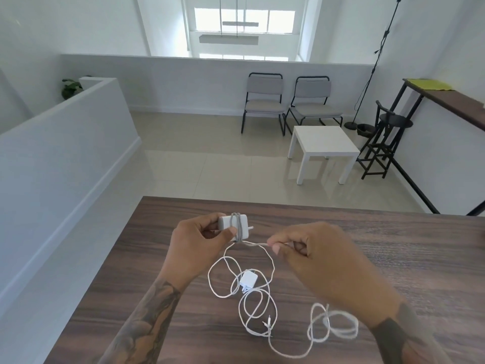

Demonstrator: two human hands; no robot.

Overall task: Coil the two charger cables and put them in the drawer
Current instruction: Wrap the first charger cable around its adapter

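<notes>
A dark wood-grain table [393, 258] fills the lower frame. At its centre, the left hand [199, 240] grips a white rectangular charger brick [233, 225] with grey cable turns around it. The right hand [309, 248] pinches the taut white cable [258, 244], which runs sideways between the hands. A second small white plug adapter [248, 281] and its loose white cable [333, 325] lie below, nearer the right hand.

A white charger block [234, 226] is raised above the worktop's [393, 245] far edge, with grey cable turns wound around its middle and its prongs pointing right. Its loose cable [273, 269] trails down in loops. A second, smaller white charger [248, 280] lies mid-worktop amid its uncoiled white cable [333, 325], which sprawls toward the near edge.
</notes>
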